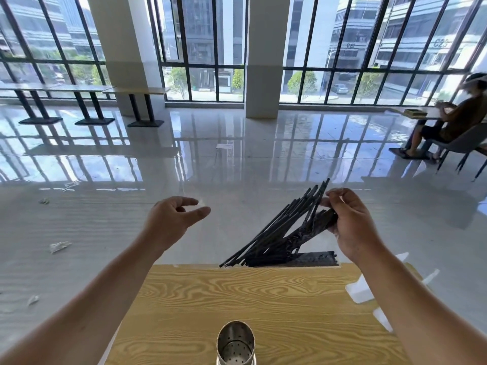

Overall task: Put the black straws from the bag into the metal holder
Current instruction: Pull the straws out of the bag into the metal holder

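Two bare hands are raised beyond the far edge of the wooden table (pixel 263 299). The right hand (pixel 350 227) grips a fanned bundle of black straws (pixel 279 233) near its upper part, with the fingers curled over the top of the bundle and the palm to its right. A few straw tips stick out above and past the fingertips (pixel 330 197). From the grip the straws slant down and to the left, spreading apart, and their lower ends reach the far edge of the table. Crinkled, shiny film, apparently the bag (pixel 297 238), wraps the lower middle of the bundle; its outline is hard to make out. A dark strip lies flat along the table edge just under the bundle, and I cannot tell whether it is more straws or a shadow.

The left hand (pixel 171 219) hovers well to the left of the straws, palm turned inward, fingers loosely bent, thumb out, holding nothing that can be made out.

The metal holder (pixel 235 343) stands upright at the near edge of the table, well apart from both hands, its perforated bottom visible and no straw inside. White plastic pieces (pixel 359 288) lie on the right side of the table, partly under the right forearm. Small scraps (pixel 59 246) are scattered on the glossy floor (pixel 237 159). Far right, a seated person (pixel 453 119) is at another table.
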A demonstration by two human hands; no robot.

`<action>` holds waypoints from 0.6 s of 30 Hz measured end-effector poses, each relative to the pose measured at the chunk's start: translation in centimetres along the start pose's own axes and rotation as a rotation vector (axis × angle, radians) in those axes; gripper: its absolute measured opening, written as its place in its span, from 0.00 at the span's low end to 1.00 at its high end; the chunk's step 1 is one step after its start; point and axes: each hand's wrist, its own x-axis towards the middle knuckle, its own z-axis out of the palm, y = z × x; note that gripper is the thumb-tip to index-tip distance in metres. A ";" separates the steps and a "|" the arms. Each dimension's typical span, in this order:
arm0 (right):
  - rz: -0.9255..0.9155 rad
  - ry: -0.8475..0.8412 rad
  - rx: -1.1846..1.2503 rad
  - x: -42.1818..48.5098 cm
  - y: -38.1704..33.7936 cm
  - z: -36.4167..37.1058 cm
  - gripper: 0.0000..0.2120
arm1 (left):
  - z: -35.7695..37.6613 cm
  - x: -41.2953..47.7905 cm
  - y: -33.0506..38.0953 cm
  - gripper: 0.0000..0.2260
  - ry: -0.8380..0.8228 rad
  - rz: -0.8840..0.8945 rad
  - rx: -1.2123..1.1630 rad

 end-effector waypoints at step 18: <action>-0.004 -0.003 0.041 -0.1 -0.5 -0.1 0.10 | -0.6 0.6 -0.6 0.10 0.329 0.114 0.060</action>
